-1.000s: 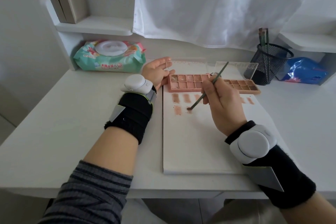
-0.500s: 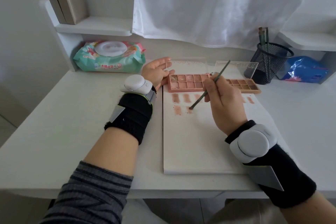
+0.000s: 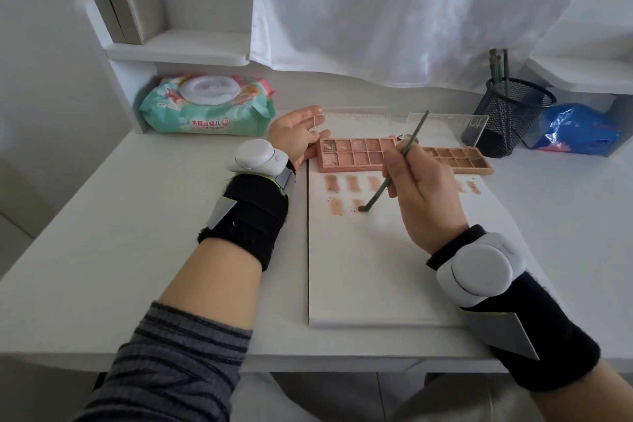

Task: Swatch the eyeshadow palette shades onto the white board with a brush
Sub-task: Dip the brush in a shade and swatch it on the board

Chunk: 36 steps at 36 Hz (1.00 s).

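White counter setup – right hand fingers pinch the brush, handle slanting up-right, tip down-left touching the white board at the second-row swatch, while the left hand, fingers loosely spread, steadies the palette just above.
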### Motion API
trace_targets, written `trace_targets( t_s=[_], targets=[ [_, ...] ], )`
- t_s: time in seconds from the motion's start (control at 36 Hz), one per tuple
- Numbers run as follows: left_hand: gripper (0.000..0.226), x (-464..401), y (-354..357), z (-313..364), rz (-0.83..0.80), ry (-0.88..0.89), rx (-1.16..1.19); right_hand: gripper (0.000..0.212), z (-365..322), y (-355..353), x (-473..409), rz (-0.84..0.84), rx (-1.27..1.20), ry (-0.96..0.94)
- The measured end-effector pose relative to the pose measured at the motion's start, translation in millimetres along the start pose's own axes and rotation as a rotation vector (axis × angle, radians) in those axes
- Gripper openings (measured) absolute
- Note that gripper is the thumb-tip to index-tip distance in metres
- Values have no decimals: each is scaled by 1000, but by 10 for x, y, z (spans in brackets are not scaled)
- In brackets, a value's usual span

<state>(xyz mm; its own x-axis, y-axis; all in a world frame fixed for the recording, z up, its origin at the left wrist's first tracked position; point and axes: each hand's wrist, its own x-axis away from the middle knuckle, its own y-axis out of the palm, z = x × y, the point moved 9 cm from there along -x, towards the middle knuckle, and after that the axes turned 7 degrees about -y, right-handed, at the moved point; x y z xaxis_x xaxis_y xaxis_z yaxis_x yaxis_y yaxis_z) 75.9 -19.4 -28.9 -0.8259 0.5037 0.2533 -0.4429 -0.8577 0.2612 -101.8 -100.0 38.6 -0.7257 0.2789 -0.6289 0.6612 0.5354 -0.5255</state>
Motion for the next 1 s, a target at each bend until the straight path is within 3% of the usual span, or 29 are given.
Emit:
trace_targets(
  t_s=[0.11, 0.36, 0.53, 0.67, 1.0],
  targets=[
    [44, -11, -11, -5, 2, -2, 2, 44, -19, -4, 4, 10, -6, -26],
    [45, -18, -10, -3, -6, -4, -2, 45, -44, 2, -1, -2, -37, -51],
    [45, -9, -2, 0, -2, -1, 7, 23, -49, -27, -15, 59, -77, -37],
    [44, -15, -7, -8, 6, -5, 4, 50, -48, 51, -13, -18, -65, -45],
    [43, -37, -21, -14, 5, -3, 7, 40, -31, 36, -14, -9, -74, -20]
  ],
)
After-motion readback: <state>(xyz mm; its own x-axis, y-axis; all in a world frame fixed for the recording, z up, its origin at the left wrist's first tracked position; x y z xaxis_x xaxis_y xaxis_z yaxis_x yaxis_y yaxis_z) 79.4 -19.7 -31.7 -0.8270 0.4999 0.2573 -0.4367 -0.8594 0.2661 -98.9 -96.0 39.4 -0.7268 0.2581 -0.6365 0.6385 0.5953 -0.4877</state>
